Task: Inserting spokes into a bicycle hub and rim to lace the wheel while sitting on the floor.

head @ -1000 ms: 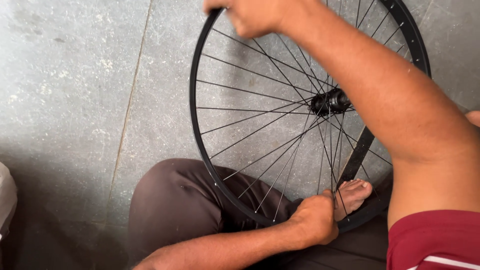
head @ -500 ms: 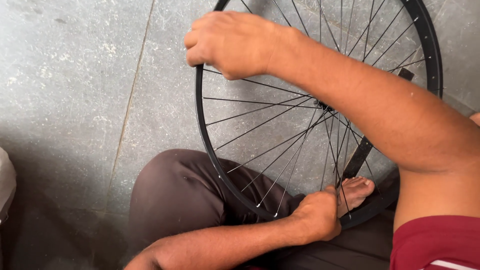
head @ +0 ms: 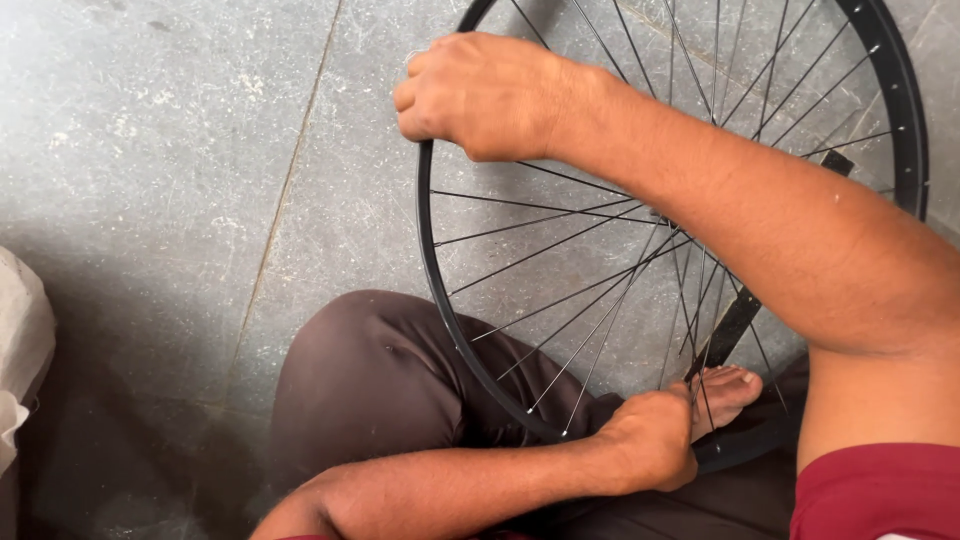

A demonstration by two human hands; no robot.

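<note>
grey stone floor [head: 180, 200]; both hands, right hand [head: 485, 95] and left hand [head: 650, 440], grip wheel rim [head: 432, 270].

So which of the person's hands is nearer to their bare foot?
The left. The left hand grips the black wheel rim at its lower edge, right beside the bare foot. The right hand holds the rim's upper left part, far across the wheel.
</note>
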